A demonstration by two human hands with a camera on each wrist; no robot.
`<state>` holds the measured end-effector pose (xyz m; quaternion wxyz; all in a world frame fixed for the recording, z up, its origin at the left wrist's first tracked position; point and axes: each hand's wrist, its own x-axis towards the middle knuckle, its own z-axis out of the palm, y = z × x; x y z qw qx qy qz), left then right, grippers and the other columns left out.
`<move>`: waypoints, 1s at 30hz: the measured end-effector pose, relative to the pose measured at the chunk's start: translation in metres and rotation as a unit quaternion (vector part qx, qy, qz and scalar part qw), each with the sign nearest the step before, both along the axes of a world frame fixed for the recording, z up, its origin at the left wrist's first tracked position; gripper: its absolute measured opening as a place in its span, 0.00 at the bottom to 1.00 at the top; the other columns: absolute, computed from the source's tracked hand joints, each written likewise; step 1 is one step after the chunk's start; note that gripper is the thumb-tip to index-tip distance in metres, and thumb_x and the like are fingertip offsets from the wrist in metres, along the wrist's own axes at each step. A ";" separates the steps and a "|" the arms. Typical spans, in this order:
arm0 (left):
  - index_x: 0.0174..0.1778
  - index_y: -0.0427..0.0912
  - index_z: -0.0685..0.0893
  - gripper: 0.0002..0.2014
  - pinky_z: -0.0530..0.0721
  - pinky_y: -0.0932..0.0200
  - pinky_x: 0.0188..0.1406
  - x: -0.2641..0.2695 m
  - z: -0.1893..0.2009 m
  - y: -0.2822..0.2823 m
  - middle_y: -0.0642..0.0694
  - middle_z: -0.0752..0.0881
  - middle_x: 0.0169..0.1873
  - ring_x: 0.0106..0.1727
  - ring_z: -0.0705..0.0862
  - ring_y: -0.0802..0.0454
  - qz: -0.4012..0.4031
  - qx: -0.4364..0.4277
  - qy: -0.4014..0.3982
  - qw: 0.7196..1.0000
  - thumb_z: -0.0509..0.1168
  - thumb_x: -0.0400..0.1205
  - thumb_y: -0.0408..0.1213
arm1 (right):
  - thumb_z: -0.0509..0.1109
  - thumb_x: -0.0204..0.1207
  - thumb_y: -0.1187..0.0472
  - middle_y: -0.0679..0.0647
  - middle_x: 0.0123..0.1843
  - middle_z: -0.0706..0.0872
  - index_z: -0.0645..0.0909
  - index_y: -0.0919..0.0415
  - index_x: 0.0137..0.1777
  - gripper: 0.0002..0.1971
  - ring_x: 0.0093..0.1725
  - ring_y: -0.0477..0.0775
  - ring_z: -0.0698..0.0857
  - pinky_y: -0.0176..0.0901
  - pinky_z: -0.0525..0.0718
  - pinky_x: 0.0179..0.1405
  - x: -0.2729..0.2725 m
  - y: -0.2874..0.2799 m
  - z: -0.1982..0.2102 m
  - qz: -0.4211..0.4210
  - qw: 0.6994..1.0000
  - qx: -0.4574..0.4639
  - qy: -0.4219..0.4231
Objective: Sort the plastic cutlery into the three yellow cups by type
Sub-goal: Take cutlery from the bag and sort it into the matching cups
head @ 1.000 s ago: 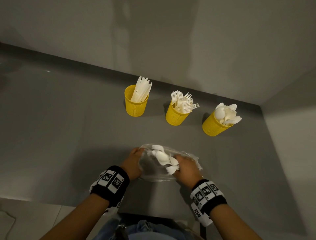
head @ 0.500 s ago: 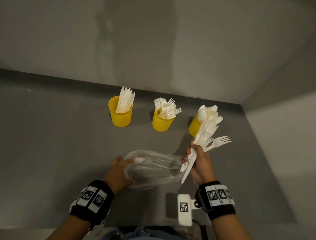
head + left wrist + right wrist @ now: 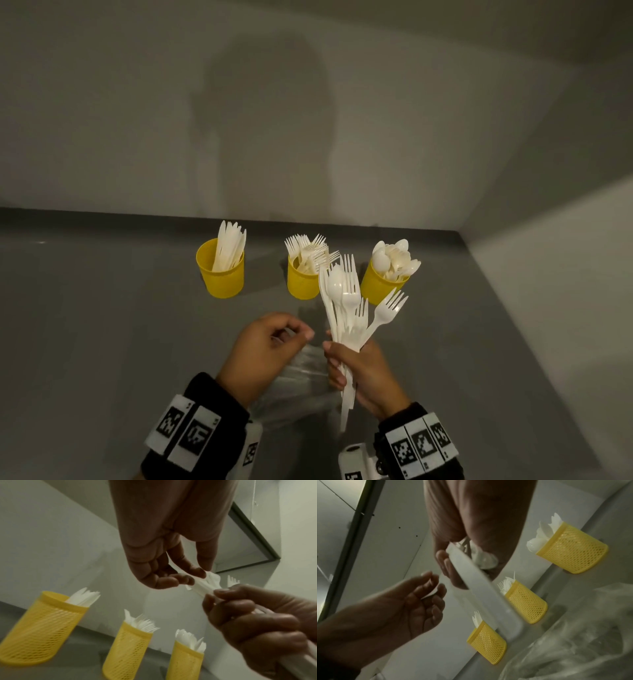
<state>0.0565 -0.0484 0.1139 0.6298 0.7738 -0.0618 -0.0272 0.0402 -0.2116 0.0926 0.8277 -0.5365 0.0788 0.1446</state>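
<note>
Nearest the viewer, two forearms reach forward over a grey table, each wrist wrapped in a black band with black-and-white square markers. A crumpled clear plastic bag lies on the table beneath and between the hands.

The right hand has its fingers curled around the handles of a bunch of white plastic cutlery, held upright and fanned out at the top. Several forks and at least one spoon show in the bunch; one fork leans out to the right.

The left hand floats just to the left of the bunch, palm down, fingers loosely curled. From the left wrist view, its thumb and fingertips seem to be at the edge of the white pieces, but it is not clear whether they actually pinch anything.

Farther back, three yellow mesh cups stand in a row, apart from one another. The left cup holds white knives, the middle cup holds forks, and the right cup holds spoons. The top of the held bunch overlaps the gap between the middle and right cups in the head view.

Behind the cups, a pale wall carries the person's soft shadow.
</note>
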 end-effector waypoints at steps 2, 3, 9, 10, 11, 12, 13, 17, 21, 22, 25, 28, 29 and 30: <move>0.26 0.51 0.85 0.07 0.74 0.70 0.28 -0.001 0.007 -0.011 0.59 0.85 0.22 0.24 0.76 0.63 -0.039 -0.011 0.018 0.999 0.76 0.66 0.40 | 0.70 0.66 0.66 0.53 0.20 0.73 0.75 0.66 0.46 0.11 0.14 0.48 0.70 0.35 0.69 0.15 0.002 0.000 0.002 -0.016 1.000 -0.014 -0.014; 0.25 0.48 0.84 0.08 0.73 0.70 0.26 -0.003 0.007 -0.016 0.59 0.84 0.20 0.22 0.75 0.63 -0.069 -0.007 0.029 0.997 0.77 0.66 0.39 | 0.70 0.66 0.65 0.53 0.20 0.74 0.75 0.65 0.44 0.09 0.16 0.49 0.71 0.37 0.71 0.17 0.002 0.000 0.003 -0.032 0.999 -0.028 -0.022; 0.31 0.48 0.81 0.12 0.77 0.66 0.32 -0.009 -0.007 -0.042 0.54 0.82 0.25 0.24 0.77 0.64 -0.107 0.105 0.032 0.988 0.77 0.61 0.48 | 0.66 0.75 0.67 0.52 0.21 0.72 0.72 0.59 0.29 0.13 0.21 0.49 0.73 0.42 0.76 0.23 0.013 0.000 0.004 -0.149 0.989 -0.011 0.008; 0.32 0.49 0.80 0.11 0.77 0.65 0.32 -0.006 -0.008 -0.046 0.54 0.81 0.24 0.24 0.77 0.64 -0.101 0.111 0.033 0.988 0.76 0.63 0.44 | 0.66 0.75 0.66 0.52 0.20 0.72 0.72 0.59 0.28 0.14 0.21 0.49 0.73 0.43 0.75 0.24 0.015 -0.001 0.003 -0.164 0.986 -0.003 0.021; 0.31 0.51 0.79 0.10 0.76 0.66 0.32 -0.004 -0.009 -0.050 0.54 0.80 0.24 0.24 0.77 0.64 -0.101 0.121 0.032 0.987 0.76 0.65 0.41 | 0.66 0.75 0.66 0.51 0.20 0.72 0.72 0.59 0.28 0.14 0.21 0.49 0.73 0.43 0.75 0.25 0.017 -0.003 0.002 -0.178 0.983 -0.007 0.031; 0.31 0.53 0.78 0.11 0.76 0.66 0.32 -0.003 -0.009 -0.054 0.54 0.80 0.23 0.23 0.77 0.64 -0.105 0.135 0.028 0.985 0.75 0.66 0.39 | 0.65 0.75 0.67 0.51 0.20 0.72 0.72 0.59 0.29 0.13 0.21 0.48 0.73 0.43 0.75 0.26 0.018 -0.004 0.002 -0.188 0.981 -0.016 0.035; 0.31 0.54 0.77 0.11 0.75 0.67 0.32 -0.002 -0.009 -0.057 0.54 0.79 0.24 0.24 0.77 0.65 -0.108 0.145 0.023 0.983 0.74 0.66 0.38 | 0.66 0.75 0.67 0.51 0.20 0.72 0.73 0.59 0.30 0.13 0.21 0.47 0.74 0.42 0.75 0.25 0.019 -0.006 0.001 -0.194 0.980 -0.028 0.036; 0.31 0.49 0.79 0.06 0.73 0.71 0.29 -0.003 -0.005 -0.069 0.54 0.79 0.24 0.23 0.78 0.66 -0.101 0.139 0.021 0.985 0.67 0.60 0.42 | 0.75 0.68 0.59 0.53 0.26 0.75 0.79 0.57 0.39 0.07 0.29 0.50 0.77 0.43 0.79 0.31 0.021 -0.011 -0.002 -0.200 0.975 -0.099 -0.012; 0.26 0.46 0.79 0.06 0.79 0.67 0.25 0.006 -0.005 -0.072 0.53 0.82 0.16 0.18 0.79 0.64 -0.074 0.050 0.116 0.989 0.68 0.61 0.30 | 0.80 0.62 0.62 0.56 0.37 0.85 0.82 0.55 0.46 0.14 0.37 0.51 0.85 0.45 0.84 0.37 0.025 -0.018 -0.001 -0.173 0.975 -0.123 -0.065; 0.27 0.42 0.80 0.07 0.81 0.64 0.25 0.010 -0.005 -0.071 0.52 0.82 0.15 0.18 0.81 0.61 -0.067 0.023 0.149 0.986 0.68 0.65 0.25 | 0.78 0.64 0.66 0.53 0.35 0.87 0.82 0.60 0.49 0.14 0.34 0.48 0.86 0.40 0.85 0.33 0.025 -0.020 0.000 -0.162 0.977 -0.123 -0.068; 0.32 0.36 0.81 0.07 0.86 0.66 0.23 0.025 0.002 -0.061 0.45 0.84 0.18 0.19 0.84 0.58 -0.044 -0.037 0.209 0.976 0.66 0.74 0.22 | 0.78 0.62 0.64 0.50 0.19 0.78 0.78 0.67 0.43 0.14 0.14 0.44 0.74 0.32 0.69 0.11 0.024 -0.025 0.002 -0.104 0.988 -0.105 -0.041; 0.33 0.36 0.81 0.07 0.86 0.67 0.22 0.045 0.015 -0.047 0.47 0.84 0.17 0.17 0.82 0.59 0.013 -0.098 0.202 0.974 0.67 0.74 0.21 | 0.76 0.68 0.64 0.54 0.19 0.71 0.76 0.63 0.39 0.09 0.14 0.46 0.66 0.32 0.64 0.12 0.028 -0.034 -0.003 -0.094 0.991 -0.093 -0.001; 0.33 0.35 0.81 0.07 0.86 0.67 0.21 0.053 0.020 -0.043 0.48 0.84 0.16 0.17 0.82 0.60 0.034 -0.105 0.183 0.977 0.67 0.74 0.20 | 0.74 0.69 0.65 0.54 0.20 0.71 0.77 0.62 0.39 0.08 0.14 0.47 0.66 0.32 0.64 0.13 0.029 -0.037 -0.004 -0.096 0.992 -0.086 0.005; 0.33 0.36 0.81 0.07 0.86 0.68 0.21 0.061 0.024 -0.038 0.49 0.84 0.17 0.16 0.82 0.60 0.054 -0.100 0.160 0.981 0.67 0.74 0.21 | 0.73 0.71 0.65 0.53 0.19 0.71 0.77 0.61 0.38 0.07 0.14 0.47 0.65 0.32 0.65 0.13 0.030 -0.040 -0.005 -0.096 0.992 -0.076 0.010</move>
